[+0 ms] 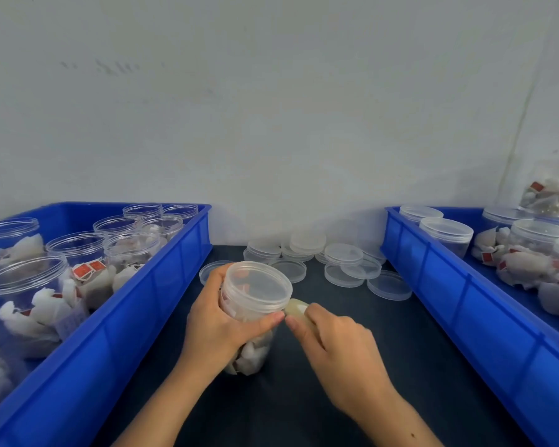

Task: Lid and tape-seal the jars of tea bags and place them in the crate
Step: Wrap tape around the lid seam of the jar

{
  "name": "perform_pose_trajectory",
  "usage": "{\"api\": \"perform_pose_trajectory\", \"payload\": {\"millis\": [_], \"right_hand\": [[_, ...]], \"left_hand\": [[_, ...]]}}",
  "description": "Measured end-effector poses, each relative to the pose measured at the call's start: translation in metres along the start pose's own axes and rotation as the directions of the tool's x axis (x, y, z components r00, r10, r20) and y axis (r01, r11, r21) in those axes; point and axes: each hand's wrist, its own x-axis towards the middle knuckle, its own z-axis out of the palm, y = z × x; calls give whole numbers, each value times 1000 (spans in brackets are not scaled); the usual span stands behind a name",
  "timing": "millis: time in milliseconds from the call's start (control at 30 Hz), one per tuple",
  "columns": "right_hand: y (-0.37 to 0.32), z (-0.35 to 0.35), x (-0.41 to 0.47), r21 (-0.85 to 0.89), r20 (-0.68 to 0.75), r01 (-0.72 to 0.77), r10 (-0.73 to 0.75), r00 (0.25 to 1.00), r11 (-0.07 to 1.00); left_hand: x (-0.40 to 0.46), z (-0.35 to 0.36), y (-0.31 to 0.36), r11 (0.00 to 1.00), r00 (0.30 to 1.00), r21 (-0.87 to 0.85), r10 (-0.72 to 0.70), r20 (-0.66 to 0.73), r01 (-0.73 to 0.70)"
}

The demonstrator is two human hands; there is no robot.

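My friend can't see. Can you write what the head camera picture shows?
A left hand grips a lidded jar of tea bags while the right hand holds tape against its lid. Loose lids lie behind, between two blue crates of jars.

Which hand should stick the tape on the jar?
Probably the right hand: it holds the tape roll beside the lid, while the left hand grips the jar.
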Motion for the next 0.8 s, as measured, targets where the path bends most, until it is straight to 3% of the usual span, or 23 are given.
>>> {"api": "perform_pose_trajectory", "payload": {"millis": [100, 267, 500, 800], "right_hand": [[4, -7, 4, 41, -13, -21, 21, 1000, 999], [7, -7, 10, -58, 19, 31, -30, 999, 998], [6, -10, 11, -127, -2, 28, -28, 1000, 991], [-2, -1, 9, -100, -23, -32, 30, 999, 994]], "left_hand": [[2, -1, -1, 999, 999, -39, -30, 15, 31], [8, -9, -5, 983, 989, -162, -63, 132, 85], [12, -14, -7, 980, 959, -180, -29, 283, 83], [8, -17, -10, 952, 957, -276, -50, 285, 132]]}}
